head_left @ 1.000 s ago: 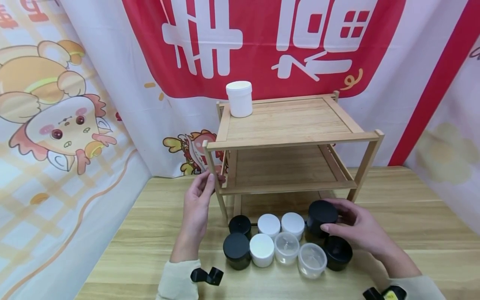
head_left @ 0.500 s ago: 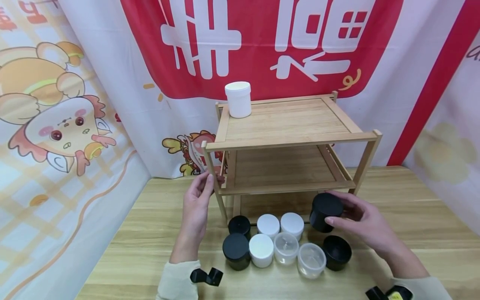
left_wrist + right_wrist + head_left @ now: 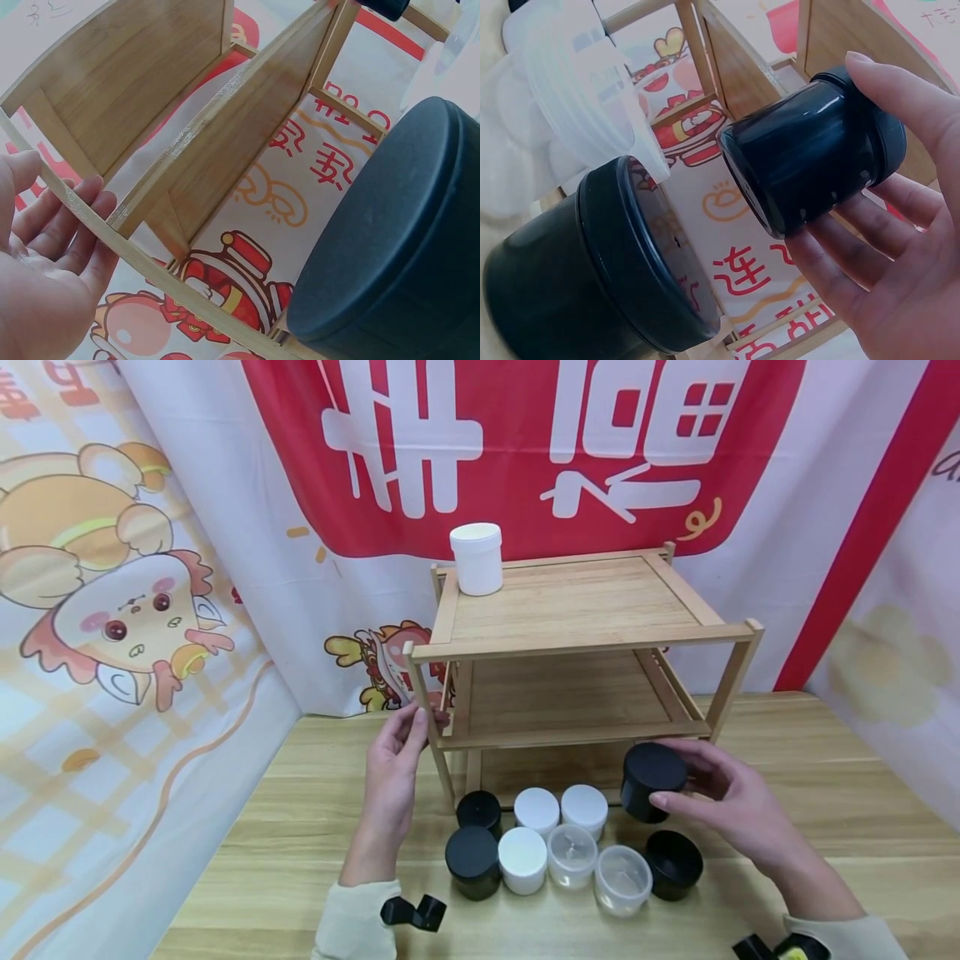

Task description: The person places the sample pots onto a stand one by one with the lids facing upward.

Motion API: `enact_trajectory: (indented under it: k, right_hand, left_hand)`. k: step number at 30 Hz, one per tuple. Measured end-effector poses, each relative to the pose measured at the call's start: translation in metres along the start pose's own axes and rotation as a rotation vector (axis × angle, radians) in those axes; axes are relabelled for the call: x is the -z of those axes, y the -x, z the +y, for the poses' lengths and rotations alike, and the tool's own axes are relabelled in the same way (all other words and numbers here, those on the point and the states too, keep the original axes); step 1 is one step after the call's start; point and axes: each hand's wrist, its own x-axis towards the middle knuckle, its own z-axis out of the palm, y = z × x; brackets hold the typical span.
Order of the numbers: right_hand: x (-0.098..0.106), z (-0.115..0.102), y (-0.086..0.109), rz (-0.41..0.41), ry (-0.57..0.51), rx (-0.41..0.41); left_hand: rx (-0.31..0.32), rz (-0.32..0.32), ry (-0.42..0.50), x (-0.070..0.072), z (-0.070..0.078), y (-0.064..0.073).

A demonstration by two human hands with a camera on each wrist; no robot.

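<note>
My right hand [image 3: 738, 810] grips a lidded black jar [image 3: 651, 783] between thumb and fingers, in front of the wooden shelf rack [image 3: 577, 602]. In the right wrist view the glossy black jar [image 3: 802, 150] is held off the table, its base pointing away from the palm. My left hand [image 3: 392, 777] pinches the rack's front left leg [image 3: 422, 685], and in the left wrist view several fingers lie behind that leg. A dark open-topped jar [image 3: 673, 864] stands just below the held jar. A white jar [image 3: 477, 560] sits at the left of the rack's top shelf.
In front of the rack stand black jars [image 3: 472, 864], white-lidded jars [image 3: 523, 860] and two clear tubs [image 3: 624, 881], close together. The rack has a middle shelf [image 3: 570, 693] and a bottom shelf [image 3: 555, 772]. Printed cloth [image 3: 360, 593] hangs behind.
My right hand has lifted the black jar away from its neighbours and moved it slightly right and toward the rack. It barely moves over the last half second. My left hand stays on the leg.
</note>
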Motion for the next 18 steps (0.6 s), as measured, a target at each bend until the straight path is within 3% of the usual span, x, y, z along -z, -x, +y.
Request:
enact_trajectory:
  k: [9,18]
  right_hand:
    - [0.003,-0.011,0.001,-0.002,-0.014,0.001]
    - [0.012,-0.034,-0.004,-0.067,0.034,-0.047]
  left_hand:
    - [0.011,-0.013,0.008,-0.001,0.002,-0.002]
    - [0.021,-0.022,0.018,0.001,0.001,-0.001]
